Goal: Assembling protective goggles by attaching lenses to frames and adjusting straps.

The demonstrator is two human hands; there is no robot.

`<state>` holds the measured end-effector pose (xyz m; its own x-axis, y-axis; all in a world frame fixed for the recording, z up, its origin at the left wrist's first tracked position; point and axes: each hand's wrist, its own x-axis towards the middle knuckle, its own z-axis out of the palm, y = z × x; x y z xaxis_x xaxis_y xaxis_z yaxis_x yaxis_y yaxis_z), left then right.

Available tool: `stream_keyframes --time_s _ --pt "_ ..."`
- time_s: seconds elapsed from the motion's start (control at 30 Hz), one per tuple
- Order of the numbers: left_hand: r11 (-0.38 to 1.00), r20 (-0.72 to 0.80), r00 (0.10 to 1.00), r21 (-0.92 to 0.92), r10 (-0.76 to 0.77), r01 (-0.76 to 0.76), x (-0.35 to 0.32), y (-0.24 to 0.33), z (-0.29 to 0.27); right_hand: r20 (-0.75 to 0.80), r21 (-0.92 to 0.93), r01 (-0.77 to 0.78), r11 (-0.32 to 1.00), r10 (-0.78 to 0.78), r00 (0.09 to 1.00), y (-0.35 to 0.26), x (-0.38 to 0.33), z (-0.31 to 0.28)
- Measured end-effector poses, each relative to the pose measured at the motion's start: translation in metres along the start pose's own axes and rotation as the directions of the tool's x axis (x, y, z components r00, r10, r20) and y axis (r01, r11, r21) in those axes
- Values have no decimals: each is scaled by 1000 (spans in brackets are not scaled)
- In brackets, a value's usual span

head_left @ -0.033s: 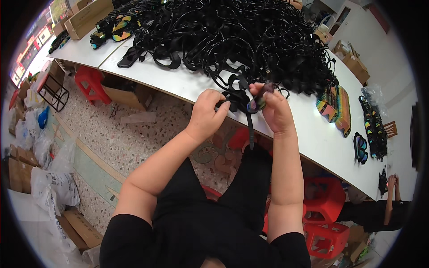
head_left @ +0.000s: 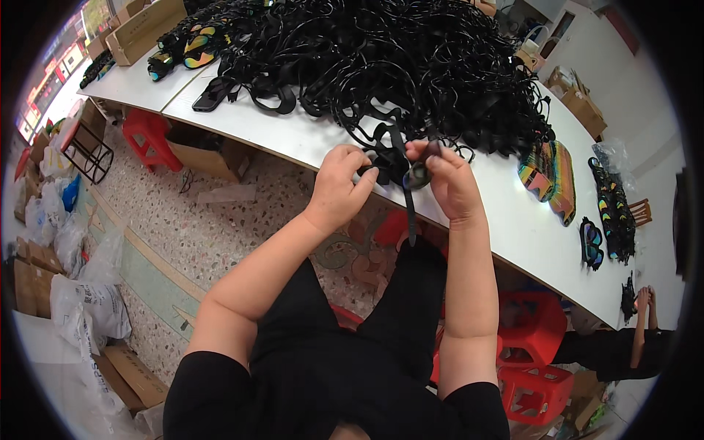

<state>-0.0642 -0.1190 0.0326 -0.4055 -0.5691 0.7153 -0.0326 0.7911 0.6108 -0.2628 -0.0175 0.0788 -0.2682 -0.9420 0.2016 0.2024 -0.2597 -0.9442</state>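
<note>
A pair of black swimming goggles is held between my hands at the near edge of the table. My left hand has its fingers closed on the left part of the goggles. On the other side, my right hand pinches the goggles near one dark, shiny lens, thumb and fingers together. A black strap hangs down from them past the table edge. Just beyond my hands lies a large tangled heap of black straps; whether the held strap joins that heap I cannot tell.
On the white table lie a black phone, colourful mirrored lens pieces, another pair of goggles and a row of goggles. Red stools stand under the table. Another person's hands show at far right.
The lens in my right hand has tilted, and its purple sheen has turned dark green. My right fingers have shifted slightly; my left hand stays nearly still.
</note>
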Motion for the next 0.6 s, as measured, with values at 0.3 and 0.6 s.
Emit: stream_keyframes --time_s 0.3,0.6 --pt "971 147 989 -241 33 3 32 16 5 85 57 -24 998 19 996 -1 6 7" --pt "875 219 873 -332 435 -353 111 76 91 -233 480 330 813 -244 941 -24 -35 -60"
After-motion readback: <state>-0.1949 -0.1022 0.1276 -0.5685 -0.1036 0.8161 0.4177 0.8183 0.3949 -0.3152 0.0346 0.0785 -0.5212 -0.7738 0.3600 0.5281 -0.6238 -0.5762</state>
